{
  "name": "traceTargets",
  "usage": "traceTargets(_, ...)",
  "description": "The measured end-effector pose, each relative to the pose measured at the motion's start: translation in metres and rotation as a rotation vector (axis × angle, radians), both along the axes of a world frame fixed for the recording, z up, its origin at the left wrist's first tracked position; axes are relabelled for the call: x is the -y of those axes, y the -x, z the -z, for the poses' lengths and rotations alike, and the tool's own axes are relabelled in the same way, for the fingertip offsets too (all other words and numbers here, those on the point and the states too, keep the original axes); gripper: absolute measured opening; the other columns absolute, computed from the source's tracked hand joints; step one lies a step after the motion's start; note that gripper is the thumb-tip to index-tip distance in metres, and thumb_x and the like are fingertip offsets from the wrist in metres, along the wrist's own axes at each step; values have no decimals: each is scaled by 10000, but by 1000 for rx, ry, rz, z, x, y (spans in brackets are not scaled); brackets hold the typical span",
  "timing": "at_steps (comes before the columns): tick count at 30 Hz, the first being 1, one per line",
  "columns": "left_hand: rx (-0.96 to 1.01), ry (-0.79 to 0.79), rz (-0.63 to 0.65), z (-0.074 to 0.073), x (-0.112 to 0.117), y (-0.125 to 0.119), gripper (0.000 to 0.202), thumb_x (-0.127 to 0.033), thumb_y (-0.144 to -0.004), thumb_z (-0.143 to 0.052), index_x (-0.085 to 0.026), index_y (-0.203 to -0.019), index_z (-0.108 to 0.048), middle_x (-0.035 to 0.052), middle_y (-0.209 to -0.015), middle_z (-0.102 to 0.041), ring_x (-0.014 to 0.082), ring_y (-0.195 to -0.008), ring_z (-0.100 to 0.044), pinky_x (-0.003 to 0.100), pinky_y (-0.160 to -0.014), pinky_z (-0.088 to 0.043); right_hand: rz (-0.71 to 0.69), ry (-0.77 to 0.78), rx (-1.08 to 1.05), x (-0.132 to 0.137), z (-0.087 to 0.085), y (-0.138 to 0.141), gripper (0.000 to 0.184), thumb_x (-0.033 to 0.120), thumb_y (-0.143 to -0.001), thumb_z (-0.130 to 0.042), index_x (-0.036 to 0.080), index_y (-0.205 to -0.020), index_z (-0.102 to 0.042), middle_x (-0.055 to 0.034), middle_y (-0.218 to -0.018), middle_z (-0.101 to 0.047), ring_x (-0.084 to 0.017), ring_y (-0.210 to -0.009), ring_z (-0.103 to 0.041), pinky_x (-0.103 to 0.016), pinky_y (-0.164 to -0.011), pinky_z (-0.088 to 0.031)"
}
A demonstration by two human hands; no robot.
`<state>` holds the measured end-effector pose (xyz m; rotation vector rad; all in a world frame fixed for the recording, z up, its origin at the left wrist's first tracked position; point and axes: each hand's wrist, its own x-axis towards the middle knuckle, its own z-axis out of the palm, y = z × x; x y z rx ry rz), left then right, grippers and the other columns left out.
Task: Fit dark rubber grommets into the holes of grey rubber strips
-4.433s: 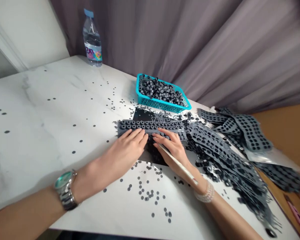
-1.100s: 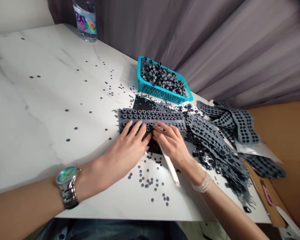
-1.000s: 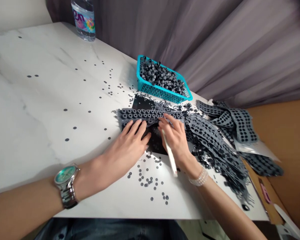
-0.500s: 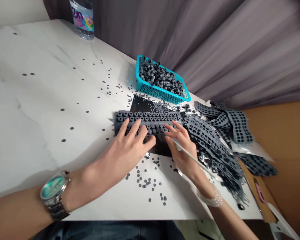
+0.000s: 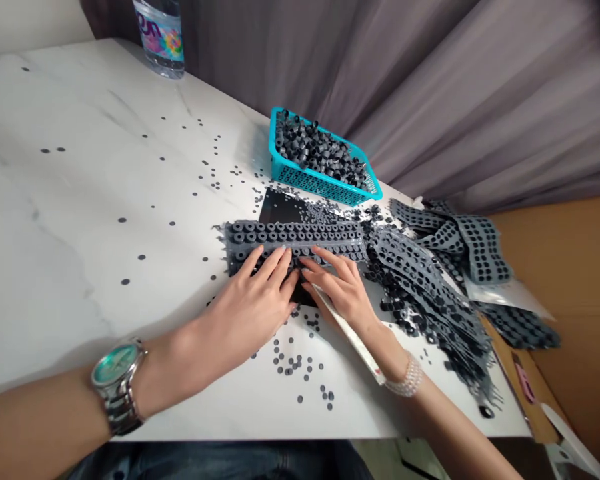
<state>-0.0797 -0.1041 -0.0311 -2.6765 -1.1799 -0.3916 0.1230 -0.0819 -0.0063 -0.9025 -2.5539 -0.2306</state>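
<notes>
We find a grey rubber sheet [image 5: 295, 235], moulded with close rows of small rings, lying flat on a black backing sheet [image 5: 283, 208] near the front edge of the white marble surface [image 5: 80, 200]. Its long axis runs crosswise, left to right, directly ahead of the person. The left hand [image 5: 247, 300] lies over its left half and the right hand [image 5: 337, 283] over its right half, with neither plainly nearer. The rings look intact at this resolution, and the sheet lies without visible folds.

Both hands are open, fingers extended and resting on the sheet's near rows; neither is closed on it. The right hand also clasps a slim white stick [image 5: 347, 337] along its underside, angled back past the wrist.

Further out, we note a teal plastic basket [image 5: 320, 187] of loose grey rings, a heap of perforated grey sheets [image 5: 420, 267] to the right — and small black discs [image 5: 293, 363] scattered across the surface.
</notes>
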Motion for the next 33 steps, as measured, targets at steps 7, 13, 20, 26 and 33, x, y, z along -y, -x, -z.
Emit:
traceTargets(7, 12, 31, -8, -5, 0, -1, 459, -331, -962, -405, -60, -1294, -569, 232, -1432, -479, 346, -1373, -383, 521, -1132, -259, -38, -37, 39, 0, -1, 0, 100, 143, -921, -574, 178, -1013, -593, -87, -1150, -718, -258, -1225, -574, -409, -928, -448)
traceTargets(13, -7, 61, -36, -11, 2, -3, 439, -324, -961, -418, -68, -1274, -590, 209, -1418, -505, 322, -1363, -403, 497, -1130, -277, -46, -79, 71, -1, -1, 3, 94, 146, -932, -558, 172, -1017, -591, -96, -1154, -715, -263, -1230, -568, -410, -928, -448)
traceTargets(20, -11, 12, 14, -3, 0, 0, 448, -351, -933, -462, -73, -1257, -598, 207, -1418, -506, 331, -1388, -365, 515, -1153, -222, -49, -68, 97, 1, -3, 4, 108, 142, -937, -544, 169, -1032, -590, -117, -1186, -698, -247, -1244, -556, -407, -954, -446)
traceTargets(26, -16, 33, 4, -4, 0, -1, 479, -347, -964, -389, -42, -1291, -561, 258, -1444, -452, 347, -1393, -356, 519, -1140, -237, -32, -35, 101, 2, 0, 0, 115, 158, -943, -538, 181, -1041, -592, -117, -1208, -687, -254, -1264, -538, -419, -958, -444)
traceTargets(33, -36, 60, -24, -11, 2, -3, 478, -340, -970, -396, -47, -1311, -558, 240, -1443, -462, 340, -1390, -365, 513, -1138, -252, -50, -51, 177, 3, -3, 4, 183, 114, -962, -457, 154, -1087, -585, -146, -1218, -673, -251, -1289, -510, -424, -986, -443)
